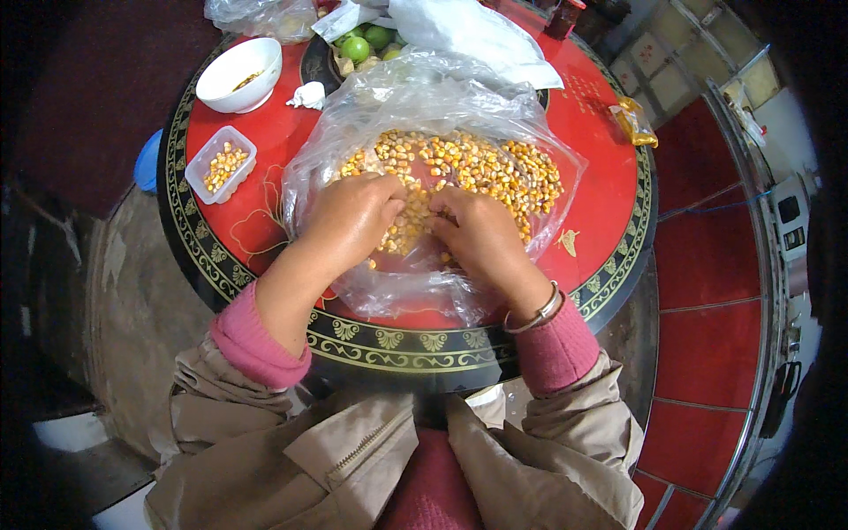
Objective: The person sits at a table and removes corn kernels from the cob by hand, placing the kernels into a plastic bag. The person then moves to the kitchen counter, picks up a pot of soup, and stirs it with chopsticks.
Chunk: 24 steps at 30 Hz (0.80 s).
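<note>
A large clear plastic bag (411,295) lies spread on the round red table, with many yellow and orange corn kernels (493,169) in it. My left hand (358,212) is over the left part of the kernels, its thumb and fingers curled together on the bag's film. Across a small gap, my right hand (478,228) pinches the film in the same way, with a metal bangle (548,305) at its wrist. Between the hands, some kernels look hazy through the plastic. My fingertips are partly hidden, so whether they also hold kernels is unclear.
To the left, a clear plastic tub (193,173) holds more kernels. Behind it stands a white bowl (228,74) with some dark food. Crumpled white tissue (309,95), green fruit (355,49) and white plastic bags (470,33) are at the back. A yellow packet (635,122) sits near the right rim.
</note>
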Motion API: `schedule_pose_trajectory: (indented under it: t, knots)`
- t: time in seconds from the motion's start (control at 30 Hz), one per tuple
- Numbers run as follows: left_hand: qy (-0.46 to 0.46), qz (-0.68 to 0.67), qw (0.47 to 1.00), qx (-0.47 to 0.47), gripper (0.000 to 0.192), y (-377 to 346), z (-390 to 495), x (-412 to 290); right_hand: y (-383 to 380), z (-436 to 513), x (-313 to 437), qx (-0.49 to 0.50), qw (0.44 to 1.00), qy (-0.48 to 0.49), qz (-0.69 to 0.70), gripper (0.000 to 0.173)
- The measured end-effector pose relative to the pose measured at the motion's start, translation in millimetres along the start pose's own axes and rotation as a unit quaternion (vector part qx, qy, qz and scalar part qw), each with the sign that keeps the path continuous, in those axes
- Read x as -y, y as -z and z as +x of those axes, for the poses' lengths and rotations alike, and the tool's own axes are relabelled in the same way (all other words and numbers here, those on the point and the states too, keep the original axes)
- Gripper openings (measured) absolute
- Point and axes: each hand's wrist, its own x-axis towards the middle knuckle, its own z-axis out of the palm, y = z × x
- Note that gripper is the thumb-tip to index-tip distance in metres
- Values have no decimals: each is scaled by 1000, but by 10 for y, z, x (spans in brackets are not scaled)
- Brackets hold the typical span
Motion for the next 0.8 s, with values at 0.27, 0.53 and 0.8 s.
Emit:
schedule_pose_trajectory:
  t: [0.27, 0.53, 0.8]
  knots:
    - [222, -485, 845, -51, 26, 131, 106, -16, 198, 3, -35, -51, 855, -176, 485, 10]
    - [82, -153, 984, -27, 16, -35, 154, -66, 300, 2, -65, -79, 761, -251, 593, 12]
    - [-15, 112, 994, -7, 14, -125, 205, -130, 303, -12, -85, -59, 741, -237, 625, 15]
